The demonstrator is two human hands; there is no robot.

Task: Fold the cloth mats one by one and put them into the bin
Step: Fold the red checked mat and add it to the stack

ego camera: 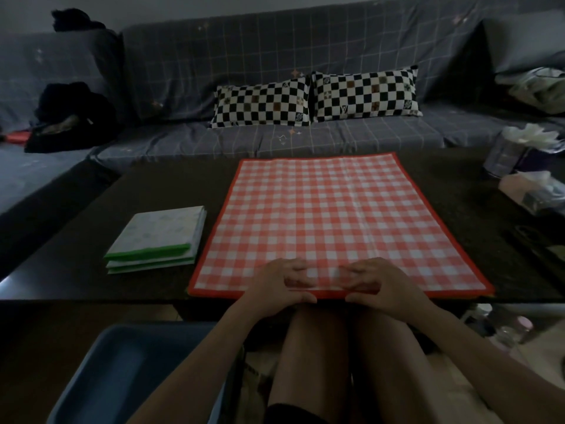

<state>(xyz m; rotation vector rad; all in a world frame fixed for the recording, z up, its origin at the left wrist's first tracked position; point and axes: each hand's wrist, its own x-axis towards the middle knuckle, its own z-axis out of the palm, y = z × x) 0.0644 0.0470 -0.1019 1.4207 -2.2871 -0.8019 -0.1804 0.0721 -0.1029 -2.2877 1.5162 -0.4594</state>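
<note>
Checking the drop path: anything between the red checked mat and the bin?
Nothing visible. The red checked mat lies flat on the table, both hands on its near edge; the blue bin sits open below the table edge, to the person's left.

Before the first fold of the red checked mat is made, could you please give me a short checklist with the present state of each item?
1. Red checked mat lies flat and fully spread on the table: ok.
2. Left hand grips the near edge, fingers on top and thumb at the edge: ok.
3. Right hand grips the same edge: ok.
4. Far half of the mat is free of objects: ok.
5. Folded green-edged mats lie apart from the red mat: ok.
6. Blue bin is within reach and has room: reach looks ok; contents cannot tell, too dark.
</note>
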